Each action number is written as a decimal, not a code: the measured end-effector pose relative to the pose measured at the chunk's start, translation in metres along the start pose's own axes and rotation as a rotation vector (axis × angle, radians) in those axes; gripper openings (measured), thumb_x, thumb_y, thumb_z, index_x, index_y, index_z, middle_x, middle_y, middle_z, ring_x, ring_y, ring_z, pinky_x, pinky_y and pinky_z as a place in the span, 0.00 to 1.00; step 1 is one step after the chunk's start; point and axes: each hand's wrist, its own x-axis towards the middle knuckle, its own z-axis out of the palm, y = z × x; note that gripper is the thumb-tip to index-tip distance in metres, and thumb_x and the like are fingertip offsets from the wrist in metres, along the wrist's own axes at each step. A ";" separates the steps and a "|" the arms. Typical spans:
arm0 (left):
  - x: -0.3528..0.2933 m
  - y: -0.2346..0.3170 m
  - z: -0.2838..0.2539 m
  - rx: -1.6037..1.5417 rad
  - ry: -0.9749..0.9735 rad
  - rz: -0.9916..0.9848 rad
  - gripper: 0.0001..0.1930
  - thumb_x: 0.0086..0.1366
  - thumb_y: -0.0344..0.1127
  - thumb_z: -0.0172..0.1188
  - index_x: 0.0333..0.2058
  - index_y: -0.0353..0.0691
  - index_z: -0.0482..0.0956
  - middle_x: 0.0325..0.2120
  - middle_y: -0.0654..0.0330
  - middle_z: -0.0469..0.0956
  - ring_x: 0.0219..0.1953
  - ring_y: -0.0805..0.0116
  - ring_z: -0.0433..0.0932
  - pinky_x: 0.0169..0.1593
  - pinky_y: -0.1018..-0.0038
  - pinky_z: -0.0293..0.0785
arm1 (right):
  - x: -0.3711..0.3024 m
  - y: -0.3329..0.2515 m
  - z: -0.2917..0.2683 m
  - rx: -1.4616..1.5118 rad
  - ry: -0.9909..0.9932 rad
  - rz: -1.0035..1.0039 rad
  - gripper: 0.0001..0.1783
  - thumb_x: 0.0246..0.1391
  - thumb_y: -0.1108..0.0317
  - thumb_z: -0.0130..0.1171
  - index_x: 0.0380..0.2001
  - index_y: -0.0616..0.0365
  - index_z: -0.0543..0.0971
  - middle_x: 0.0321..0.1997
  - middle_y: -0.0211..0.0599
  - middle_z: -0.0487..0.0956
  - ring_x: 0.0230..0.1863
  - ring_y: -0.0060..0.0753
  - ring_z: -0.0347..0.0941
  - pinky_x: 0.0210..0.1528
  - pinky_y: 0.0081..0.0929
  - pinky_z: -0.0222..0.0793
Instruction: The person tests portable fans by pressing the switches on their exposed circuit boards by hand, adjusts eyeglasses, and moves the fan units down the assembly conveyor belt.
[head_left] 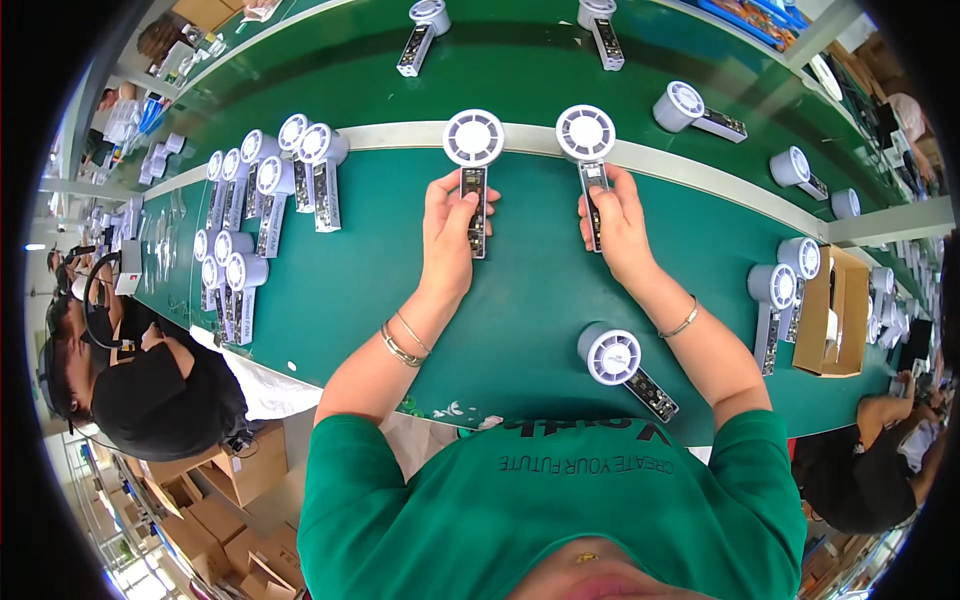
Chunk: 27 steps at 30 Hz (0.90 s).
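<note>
My left hand (452, 225) is closed round the handle of a white handheld fan (473, 139), its thumb lying on the bare circuit board in the handle. A second white handheld fan (585, 134) is gripped in my right hand (617, 217), the thumb likewise over its exposed board. Both fans stand round head away from me, side by side above the green table (540, 290). On the table near my right forearm lies another fan (612, 357), its handle pointing to the lower right with the circuit board showing.
Several fans (268, 180) stand grouped at the left. Two fans (772, 287) sit at the right beside an open cardboard box (845, 310). More fans (680, 104) lie on the green conveyor belt (510, 60) beyond a pale rail (690, 180). Co-workers (170, 390) sit on both sides.
</note>
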 end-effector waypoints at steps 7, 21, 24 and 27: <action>-0.001 0.002 0.002 -0.036 -0.001 0.015 0.15 0.64 0.31 0.47 0.49 0.38 0.62 0.36 0.57 0.74 0.33 0.77 0.70 0.33 0.81 0.70 | -0.001 -0.001 -0.002 -0.009 -0.006 -0.022 0.23 0.58 0.63 0.41 0.55 0.61 0.57 0.28 0.34 0.71 0.18 0.19 0.64 0.16 0.18 0.60; -0.002 0.004 0.006 -0.007 0.000 0.079 0.13 0.65 0.31 0.45 0.48 0.40 0.62 0.35 0.55 0.75 0.33 0.76 0.71 0.32 0.81 0.70 | -0.004 -0.004 -0.003 -0.007 -0.006 -0.038 0.22 0.58 0.65 0.40 0.55 0.60 0.57 0.29 0.34 0.71 0.19 0.19 0.64 0.17 0.18 0.61; -0.002 0.002 0.006 -0.025 0.010 0.078 0.13 0.65 0.32 0.46 0.48 0.40 0.62 0.35 0.55 0.75 0.33 0.76 0.71 0.32 0.81 0.70 | -0.004 -0.004 -0.003 0.017 0.003 -0.032 0.22 0.58 0.66 0.41 0.55 0.59 0.57 0.29 0.34 0.70 0.18 0.20 0.64 0.17 0.18 0.60; -0.001 0.003 0.005 0.004 0.023 0.067 0.13 0.65 0.33 0.47 0.48 0.40 0.63 0.36 0.55 0.75 0.33 0.76 0.71 0.32 0.81 0.69 | -0.003 -0.001 -0.003 0.008 0.004 -0.044 0.22 0.58 0.66 0.41 0.55 0.59 0.57 0.29 0.34 0.70 0.18 0.19 0.64 0.17 0.18 0.60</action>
